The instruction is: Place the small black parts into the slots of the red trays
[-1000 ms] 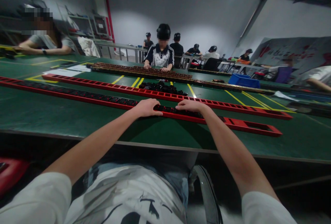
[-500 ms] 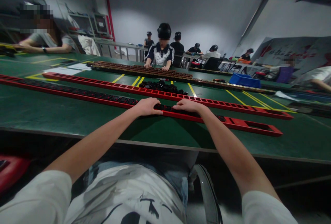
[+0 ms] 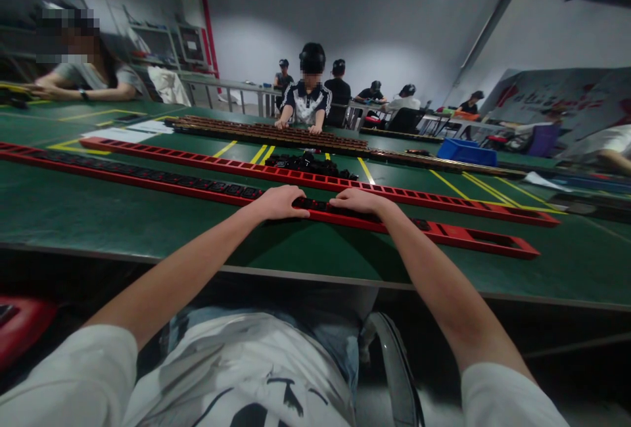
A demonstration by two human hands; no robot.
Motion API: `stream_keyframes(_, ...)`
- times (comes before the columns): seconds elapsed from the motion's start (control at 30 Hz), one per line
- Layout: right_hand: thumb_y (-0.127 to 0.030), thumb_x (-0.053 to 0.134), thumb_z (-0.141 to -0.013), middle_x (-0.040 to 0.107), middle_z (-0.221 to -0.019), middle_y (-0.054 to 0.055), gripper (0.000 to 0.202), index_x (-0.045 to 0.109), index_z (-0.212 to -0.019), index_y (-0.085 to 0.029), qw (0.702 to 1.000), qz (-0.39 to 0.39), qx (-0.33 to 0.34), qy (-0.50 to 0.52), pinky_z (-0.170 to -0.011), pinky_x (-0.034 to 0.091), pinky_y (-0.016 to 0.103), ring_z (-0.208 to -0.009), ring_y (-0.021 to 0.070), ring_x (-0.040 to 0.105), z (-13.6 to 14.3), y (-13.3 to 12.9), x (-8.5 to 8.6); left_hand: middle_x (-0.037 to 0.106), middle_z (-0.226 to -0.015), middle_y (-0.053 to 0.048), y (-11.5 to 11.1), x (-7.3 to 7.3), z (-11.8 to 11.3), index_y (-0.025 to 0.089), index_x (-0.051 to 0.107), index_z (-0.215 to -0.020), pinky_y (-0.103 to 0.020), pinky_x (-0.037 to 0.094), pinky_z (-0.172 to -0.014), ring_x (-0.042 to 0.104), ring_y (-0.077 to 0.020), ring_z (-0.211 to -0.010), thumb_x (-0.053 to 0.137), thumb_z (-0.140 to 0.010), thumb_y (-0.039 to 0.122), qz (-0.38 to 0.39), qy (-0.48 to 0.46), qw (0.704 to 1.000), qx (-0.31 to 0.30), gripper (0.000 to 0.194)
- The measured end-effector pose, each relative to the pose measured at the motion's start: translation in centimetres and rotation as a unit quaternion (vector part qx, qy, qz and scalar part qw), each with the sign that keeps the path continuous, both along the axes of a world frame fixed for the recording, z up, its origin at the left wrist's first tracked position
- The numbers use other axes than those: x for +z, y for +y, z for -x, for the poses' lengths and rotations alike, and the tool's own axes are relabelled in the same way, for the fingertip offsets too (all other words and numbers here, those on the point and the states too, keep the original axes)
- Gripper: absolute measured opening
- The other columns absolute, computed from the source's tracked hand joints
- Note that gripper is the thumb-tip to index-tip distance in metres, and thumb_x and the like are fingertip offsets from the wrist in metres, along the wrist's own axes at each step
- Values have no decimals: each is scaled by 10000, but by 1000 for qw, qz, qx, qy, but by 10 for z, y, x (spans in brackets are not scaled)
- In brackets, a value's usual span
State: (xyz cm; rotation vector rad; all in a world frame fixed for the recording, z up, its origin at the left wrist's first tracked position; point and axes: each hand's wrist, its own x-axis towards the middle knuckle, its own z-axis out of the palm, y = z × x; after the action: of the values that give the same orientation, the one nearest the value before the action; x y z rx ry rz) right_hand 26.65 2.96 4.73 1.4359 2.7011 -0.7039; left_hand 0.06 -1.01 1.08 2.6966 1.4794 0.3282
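Note:
A long red frame point(image 3: 473, 243) lies across the green table nearest me, with black square pieces point(image 3: 217, 186) seated in its slots. My left hand point(image 3: 283, 203) is closed over the frame, thumb along its near edge and fingers over the far side. To its right my right hand point(image 3: 359, 202) rests on the same frame, its fingers bent together over the black pieces. Between the hands a few black pieces with red spots show. What lies under the right palm is hidden.
A second red frame point(image 3: 419, 197) lies just behind, and beyond it a pile of black parts point(image 3: 310, 163). Brownish strips point(image 3: 276, 134) lie farther back, under a co-worker's hands. A blue bin point(image 3: 467, 152) stands at right. Another person point(image 3: 93, 79) sits at far left.

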Motion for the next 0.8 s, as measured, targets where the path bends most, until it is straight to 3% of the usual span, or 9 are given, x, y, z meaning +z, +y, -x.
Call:
stream_keyframes(0.33, -790, 383, -898, 709, -1033, 117, 697, 701, -871, -170, 999, -5, -18, 37, -876, 449, 339, -897, 249, 630, -3, 9, -10, 666, -1224, -95, 1, -1, -1, 210, 631, -1229, -353, 473, -933, 609, -272, -1149, 542, -869, 659, -4, 13, 1000, -5, 581)
stream_keyframes(0.53, -848, 374, -849, 672, -858, 84, 731, 651, -769, -177, 1000, -8, -8, 22, -765, 430, 334, -748, 211, 578, -2, 7, -9, 641, -1270, -98, 2, 6, 9, 218, 604, -1268, -353, 470, -956, 593, -273, -1173, 572, -847, 654, 34, 36, 999, 3, 607)
stream_keyframes(0.67, -853, 380, -834, 636, -797, 66, 722, 629, -732, -183, 1000, -8, -2, 18, -718, 403, 332, -694, 193, 544, -1, 7, -9, 648, -1207, -122, 5, 9, 22, 204, 626, -1180, -372, 497, -867, 607, -307, -1113, 632, -762, 715, 59, 72, 994, 63, 660)
stream_keyframes(0.8, -846, 387, -836, 633, -804, 67, 706, 616, -728, -187, 1000, -15, 2, 11, -706, 395, 326, -701, 196, 545, -1, 7, -9, 650, -1179, -143, 6, 9, 27, 184, 626, -1102, -378, 494, -845, 610, -316, -1094, 594, -780, 741, 46, 90, 993, 59, 644)
